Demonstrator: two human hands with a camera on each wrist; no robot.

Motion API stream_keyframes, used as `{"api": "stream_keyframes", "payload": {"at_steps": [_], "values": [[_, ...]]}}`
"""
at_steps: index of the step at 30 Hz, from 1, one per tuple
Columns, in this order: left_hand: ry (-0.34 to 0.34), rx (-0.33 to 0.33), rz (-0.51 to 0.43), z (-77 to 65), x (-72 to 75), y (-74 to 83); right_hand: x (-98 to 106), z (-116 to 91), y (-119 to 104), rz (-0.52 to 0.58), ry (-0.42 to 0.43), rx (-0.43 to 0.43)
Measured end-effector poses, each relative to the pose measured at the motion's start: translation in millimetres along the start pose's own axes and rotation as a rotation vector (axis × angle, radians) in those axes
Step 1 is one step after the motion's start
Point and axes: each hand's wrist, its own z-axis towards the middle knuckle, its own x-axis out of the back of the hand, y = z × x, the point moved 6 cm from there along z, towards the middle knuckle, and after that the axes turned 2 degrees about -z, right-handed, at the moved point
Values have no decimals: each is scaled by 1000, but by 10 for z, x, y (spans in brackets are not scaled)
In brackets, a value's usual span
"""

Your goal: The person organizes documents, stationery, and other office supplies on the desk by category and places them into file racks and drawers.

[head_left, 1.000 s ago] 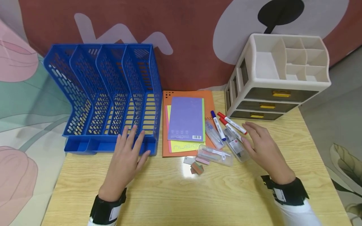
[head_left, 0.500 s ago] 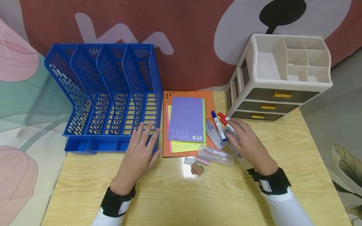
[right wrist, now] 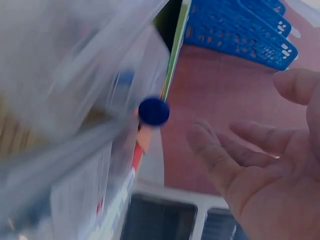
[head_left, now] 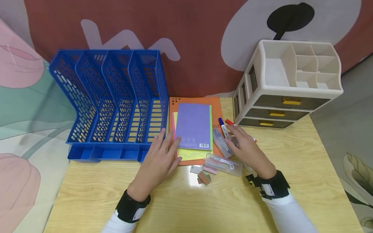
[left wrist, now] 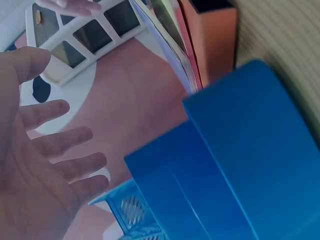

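My left hand [head_left: 155,165] hovers with spread fingers over the lower left edge of a stack of notebooks. A purple notebook [head_left: 193,126] tops the stack, above a yellow notebook [head_left: 190,154] and a thick orange box [left wrist: 217,45]. In the left wrist view the palm holds nothing. Over the markers, my right hand [head_left: 246,150] has loosely bent fingers with nothing between them in the right wrist view. A blue-capped marker [head_left: 223,127] and a red marker [head_left: 229,122] show beside its fingertips; other pens are hidden beneath it. Clear plastic cases [head_left: 222,164] lie just left of the hand.
A blue file rack [head_left: 116,152] with tall dividers stands at the left. At the back right is a white drawer unit [head_left: 301,90] with open compartments on top. Several small erasers [head_left: 204,178] lie in front of the notebooks. A patterned cloth [head_left: 198,48] hangs behind.
My left hand has moved right, from the rack's front to the notebooks' edge. My right hand has moved left over the markers. The head view has tilted slightly up.
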Motion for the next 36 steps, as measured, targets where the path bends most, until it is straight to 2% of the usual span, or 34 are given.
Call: {"api": "stream_keyframes", "payload": {"at_steps": [7,12,20,26,30,36], "values": [[-58,-7,0,70,-117,53,-121,106,-7,188,-46,-71],[-134,26,-32,94,-236,56,-192,145,36,238,-65,-134],[-190,42,-32,167,-382,76,-209,251,79,282,-102,-201],[-245,58,-53,235,-517,77,-260,369,101,410,-116,-208],[-272,87,-90,293,-581,77,-288,452,119,499,-123,-218],[-337,145,-173,376,-663,72,-310,509,142,622,-140,-278]]}}
